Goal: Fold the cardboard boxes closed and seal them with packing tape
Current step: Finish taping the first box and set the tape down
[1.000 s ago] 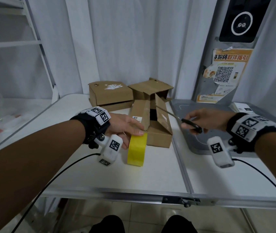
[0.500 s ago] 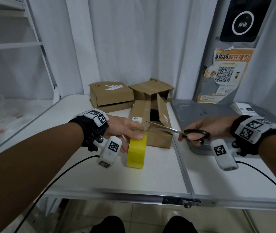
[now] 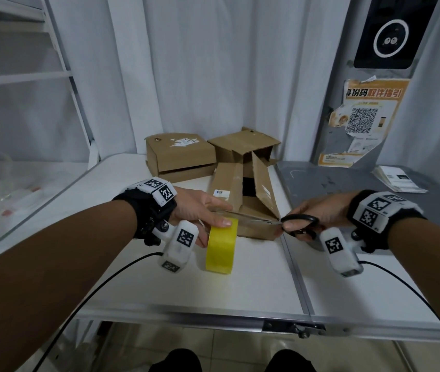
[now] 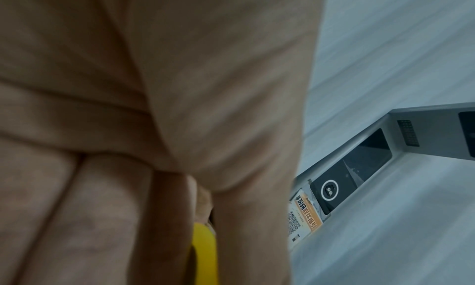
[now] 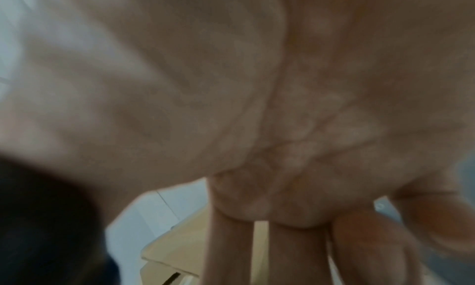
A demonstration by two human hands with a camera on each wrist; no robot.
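Two hands work at the near middle of the white counter [image 3: 240, 285]. Left to right: the left hand [image 3: 197, 208] curls its thumb and fingers round the yellow roll of packing tape [image 3: 221, 244], which stands on edge just in front of the open cardboard box [image 3: 251, 200]. The roll is judged light, rigid and smooth-faced, best held as shown, across its rim, so that it cannot roll. The box, flaps up, looks light and stiff but creasable; its flaps are best taken by their free edges. Behind it sit two further boxes [image 3: 181, 154], near the curtain. The scissors [image 3: 298, 224] point their blades toward the roll, and the right hand [image 3: 318, 210] grips their black handles; the blades are sharp and lie close to the left fingertips. Open room lies toward the near counter edge; a seam and a grey panel [image 3: 347, 189] bound the right side.
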